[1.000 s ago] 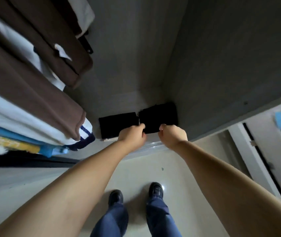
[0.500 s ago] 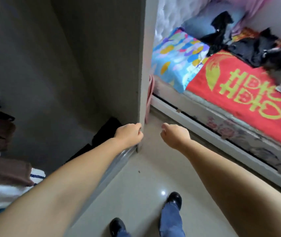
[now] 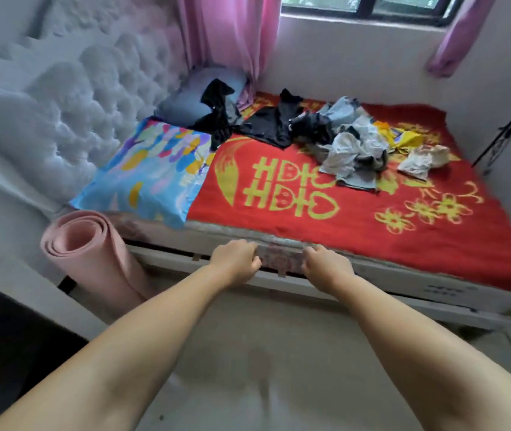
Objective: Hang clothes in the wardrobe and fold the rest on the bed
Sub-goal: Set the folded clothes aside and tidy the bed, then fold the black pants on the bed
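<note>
- Red blanket with yellow symbols is covering the bed, seen from above by a person standing at its near edge.
- Loose clothes in black, grey, white and yellow are lying in a heap toward the bed's far edge, below the window.
- Left hand and right hand are reaching out above the near edge, fingers curled and holding nothing.
- Risk, as a judgement: the heap is lying well apart from the hands, so pulling one tangled garment may be dragging others toward the edge and floor.
</note>
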`<state>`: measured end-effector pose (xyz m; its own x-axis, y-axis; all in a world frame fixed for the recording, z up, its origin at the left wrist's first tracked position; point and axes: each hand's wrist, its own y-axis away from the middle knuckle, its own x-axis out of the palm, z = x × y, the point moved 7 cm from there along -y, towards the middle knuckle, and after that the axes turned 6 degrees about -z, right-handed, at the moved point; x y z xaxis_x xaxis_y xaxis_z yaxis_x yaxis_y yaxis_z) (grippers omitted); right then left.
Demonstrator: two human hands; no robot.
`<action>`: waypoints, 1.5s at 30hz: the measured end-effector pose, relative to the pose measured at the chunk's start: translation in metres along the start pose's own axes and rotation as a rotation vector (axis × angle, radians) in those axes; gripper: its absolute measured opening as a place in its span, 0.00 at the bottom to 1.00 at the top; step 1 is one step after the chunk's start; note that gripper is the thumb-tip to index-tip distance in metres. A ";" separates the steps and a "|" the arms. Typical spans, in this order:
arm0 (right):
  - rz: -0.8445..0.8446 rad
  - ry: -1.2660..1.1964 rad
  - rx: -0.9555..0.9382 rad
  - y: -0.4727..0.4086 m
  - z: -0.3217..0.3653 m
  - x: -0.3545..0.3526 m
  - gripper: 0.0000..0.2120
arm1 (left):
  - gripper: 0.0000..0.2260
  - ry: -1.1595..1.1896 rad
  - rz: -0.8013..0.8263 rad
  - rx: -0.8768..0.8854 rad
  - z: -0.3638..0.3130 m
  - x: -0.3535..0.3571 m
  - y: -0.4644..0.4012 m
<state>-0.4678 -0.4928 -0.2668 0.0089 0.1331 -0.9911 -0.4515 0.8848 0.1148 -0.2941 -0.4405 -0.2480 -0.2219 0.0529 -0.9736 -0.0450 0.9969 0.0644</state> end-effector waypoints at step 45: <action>0.287 -0.137 0.126 -0.535 -0.407 0.059 0.12 | 0.13 -0.024 0.338 0.085 -0.103 0.114 -0.661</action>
<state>-0.5886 -1.1398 -0.4139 0.0205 0.4362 -0.8996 -0.3395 0.8494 0.4041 -0.3902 -1.0997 -0.3793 -0.1875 0.3815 -0.9052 0.1083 0.9239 0.3669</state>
